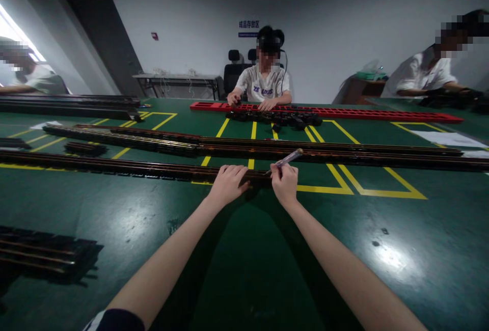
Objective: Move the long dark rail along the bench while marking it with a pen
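Note:
My left hand rests with fingers curled on the near end of a long dark strip that runs leftward across the green table. Just right of it, my right hand is closed around a thin pen-like tool, its tip pointing down toward the strip's end. The two hands are a few centimetres apart.
More long dark strips lie behind, over yellow floor-style markings. A stack of short dark strips sits at the near left. A person opposite works beside a long red rail; others sit at the far left and right.

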Available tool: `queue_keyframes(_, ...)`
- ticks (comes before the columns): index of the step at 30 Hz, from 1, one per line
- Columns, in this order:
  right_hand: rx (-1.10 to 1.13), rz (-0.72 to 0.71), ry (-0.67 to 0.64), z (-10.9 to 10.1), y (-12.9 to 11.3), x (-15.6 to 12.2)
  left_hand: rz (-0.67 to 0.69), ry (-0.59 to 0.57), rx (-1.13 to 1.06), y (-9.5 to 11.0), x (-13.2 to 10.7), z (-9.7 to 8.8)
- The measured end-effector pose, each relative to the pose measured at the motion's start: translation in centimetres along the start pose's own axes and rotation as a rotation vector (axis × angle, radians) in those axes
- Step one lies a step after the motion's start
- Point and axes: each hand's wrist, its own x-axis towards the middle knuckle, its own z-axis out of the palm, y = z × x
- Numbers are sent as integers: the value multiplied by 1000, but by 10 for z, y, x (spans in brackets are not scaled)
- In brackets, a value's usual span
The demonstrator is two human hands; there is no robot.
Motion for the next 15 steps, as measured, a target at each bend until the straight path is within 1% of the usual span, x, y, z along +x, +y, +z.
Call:
queue_keyframes(3,-13,-14,-6,-1,-1,-1,-43,11,-12,3,2,1)
queue_keyframes(7,-28,-36,-18,-4,-1,-1,-110,23,29,11,6,1)
queue_keyframes(12,-40,-101,-58,-10,8,1,-199,-6,75,22,15,0)
queue_keyframes(15,-27,-141,-102,-17,13,3,-237,-14,89,26,21,3)
